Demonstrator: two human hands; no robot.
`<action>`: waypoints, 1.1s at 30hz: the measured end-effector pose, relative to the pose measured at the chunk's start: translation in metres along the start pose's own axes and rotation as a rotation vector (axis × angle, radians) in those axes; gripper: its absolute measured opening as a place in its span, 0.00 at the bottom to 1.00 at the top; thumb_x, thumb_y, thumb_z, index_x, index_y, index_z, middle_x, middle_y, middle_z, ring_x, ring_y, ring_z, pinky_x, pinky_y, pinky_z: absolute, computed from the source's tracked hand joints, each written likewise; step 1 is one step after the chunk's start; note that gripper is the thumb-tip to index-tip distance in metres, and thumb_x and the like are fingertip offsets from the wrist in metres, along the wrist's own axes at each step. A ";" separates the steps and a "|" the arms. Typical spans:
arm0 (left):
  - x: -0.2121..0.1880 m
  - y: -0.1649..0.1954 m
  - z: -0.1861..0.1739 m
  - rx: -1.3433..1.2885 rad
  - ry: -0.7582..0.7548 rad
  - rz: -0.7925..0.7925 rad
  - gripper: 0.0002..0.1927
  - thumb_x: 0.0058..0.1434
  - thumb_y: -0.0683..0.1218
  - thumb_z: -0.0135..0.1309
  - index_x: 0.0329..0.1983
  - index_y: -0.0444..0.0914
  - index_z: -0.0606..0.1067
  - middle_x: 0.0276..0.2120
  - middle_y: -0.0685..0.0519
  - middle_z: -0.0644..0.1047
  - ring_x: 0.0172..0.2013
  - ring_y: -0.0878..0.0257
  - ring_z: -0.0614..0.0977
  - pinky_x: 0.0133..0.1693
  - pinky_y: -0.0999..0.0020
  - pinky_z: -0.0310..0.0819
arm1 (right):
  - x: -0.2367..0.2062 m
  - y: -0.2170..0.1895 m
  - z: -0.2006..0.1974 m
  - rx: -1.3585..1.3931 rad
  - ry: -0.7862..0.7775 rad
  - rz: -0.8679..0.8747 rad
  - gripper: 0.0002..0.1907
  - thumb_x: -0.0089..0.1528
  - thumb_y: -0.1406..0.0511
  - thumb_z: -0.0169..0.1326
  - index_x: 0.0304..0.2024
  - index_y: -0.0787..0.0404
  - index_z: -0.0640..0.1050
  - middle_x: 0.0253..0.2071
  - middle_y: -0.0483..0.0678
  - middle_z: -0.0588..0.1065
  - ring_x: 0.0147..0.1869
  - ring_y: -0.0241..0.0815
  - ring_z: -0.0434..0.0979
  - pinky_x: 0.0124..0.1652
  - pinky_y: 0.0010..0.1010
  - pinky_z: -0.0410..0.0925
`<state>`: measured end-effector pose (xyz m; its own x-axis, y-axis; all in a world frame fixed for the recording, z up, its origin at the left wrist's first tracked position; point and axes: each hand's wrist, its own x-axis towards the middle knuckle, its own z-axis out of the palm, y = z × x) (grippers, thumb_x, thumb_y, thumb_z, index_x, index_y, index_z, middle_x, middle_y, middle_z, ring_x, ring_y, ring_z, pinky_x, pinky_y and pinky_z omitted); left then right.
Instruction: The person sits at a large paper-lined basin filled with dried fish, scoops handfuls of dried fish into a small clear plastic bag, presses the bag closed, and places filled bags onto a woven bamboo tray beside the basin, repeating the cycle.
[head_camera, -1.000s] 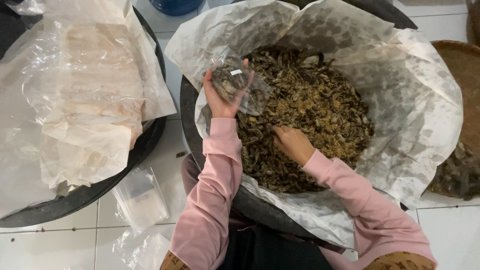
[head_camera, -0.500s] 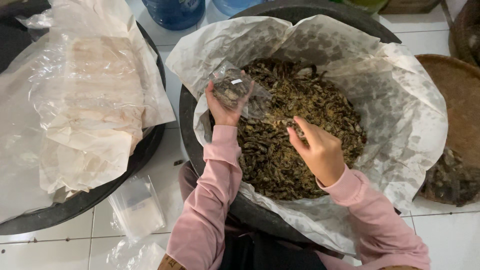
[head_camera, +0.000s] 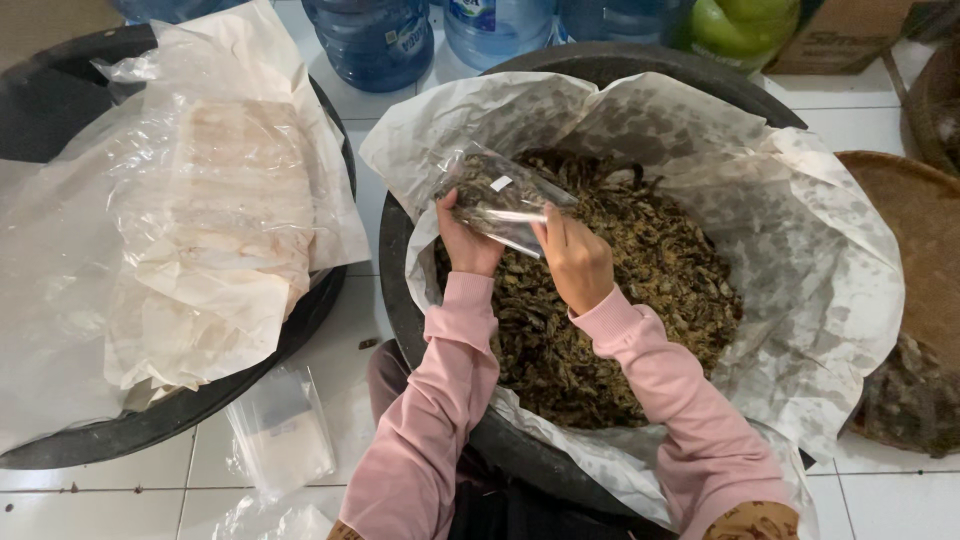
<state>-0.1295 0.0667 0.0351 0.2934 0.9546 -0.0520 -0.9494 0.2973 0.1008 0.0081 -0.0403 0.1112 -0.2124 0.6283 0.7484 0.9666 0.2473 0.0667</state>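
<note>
A small clear plastic bag partly filled with dark dried pieces is held above a big black tub. The tub is lined with crinkled white paper and holds a heap of the same brown dried pieces. My left hand grips the bag's left edge from below. My right hand is at the bag's open right end, fingers pinched against it. Both arms wear pink sleeves.
A second black tub at left is covered with clear plastic and paper sheets. Empty clear bags lie on the white tiled floor. Blue water bottles stand behind. A woven brown tray sits at right.
My right hand rose out of the heap of dried pieces and came up to the bag's open end. The left hand kept holding the bag, now tilted more sideways.
</note>
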 end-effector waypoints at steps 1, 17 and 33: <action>0.000 0.000 -0.001 0.005 -0.013 -0.003 0.28 0.67 0.56 0.45 0.66 0.38 0.68 0.60 0.47 0.75 0.59 0.50 0.76 0.62 0.50 0.70 | 0.003 -0.001 0.001 0.024 0.020 -0.008 0.18 0.65 0.65 0.66 0.50 0.72 0.79 0.30 0.53 0.79 0.29 0.42 0.80 0.28 0.29 0.73; -0.007 0.001 -0.005 -0.029 -0.083 -0.048 0.28 0.67 0.55 0.47 0.65 0.36 0.68 0.61 0.46 0.75 0.59 0.50 0.77 0.62 0.51 0.71 | 0.016 -0.001 -0.004 0.180 -0.068 -0.085 0.37 0.63 0.73 0.62 0.72 0.65 0.64 0.64 0.60 0.75 0.53 0.50 0.83 0.45 0.33 0.78; -0.026 0.000 0.025 -0.021 -0.284 -0.031 0.37 0.66 0.55 0.46 0.77 0.37 0.56 0.69 0.39 0.66 0.68 0.36 0.68 0.67 0.42 0.66 | 0.011 -0.022 -0.015 0.688 0.070 0.258 0.16 0.66 0.70 0.64 0.55 0.61 0.79 0.59 0.48 0.80 0.60 0.46 0.84 0.49 0.30 0.79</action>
<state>-0.1347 0.0427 0.0616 0.3394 0.9131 0.2259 -0.9406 0.3290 0.0832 -0.0137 -0.0499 0.1276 0.0413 0.6861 0.7263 0.6711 0.5195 -0.5289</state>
